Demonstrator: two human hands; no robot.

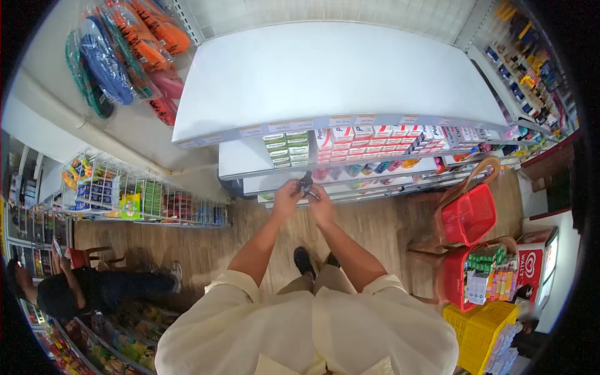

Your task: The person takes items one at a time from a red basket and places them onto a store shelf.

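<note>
A small, dark object of hard-looking material (pixel 305 182), too small in view to identify, is in front of the torso, between the 2 bare hands and just before the lower tiers of a white, metal-looking shelf unit (pixel 331 75). The left hand (pixel 287 197) has its grip pinching the object from its side; the right hand (pixel 322 204) meets it opposite, a slim, pale, rod-like part (pixel 313 195) at its fingers, but whether that grip is pressed together cannot be told. The 2-sided hold, with forearms extended, probably steadies the object and leaves the fingers free to work it. Beyond the hands, green-and-white cartons (pixel 287 150) and red-and-white oblong cartons (pixel 369 140) are stacked in rows, presumably so that their printed ends face the aisle. To the right, an open red plastic basket (pixel 467 217) rests at a brown plastic chair (pixel 431 250), likely to keep it off the brown wood-patterned floor (pixel 247 240). At left stands a white wire rack (pixel 175 203) of packets, its mesh apparently retaining them; beyond it is another person in dark clothing (pixel 72 294).
</note>
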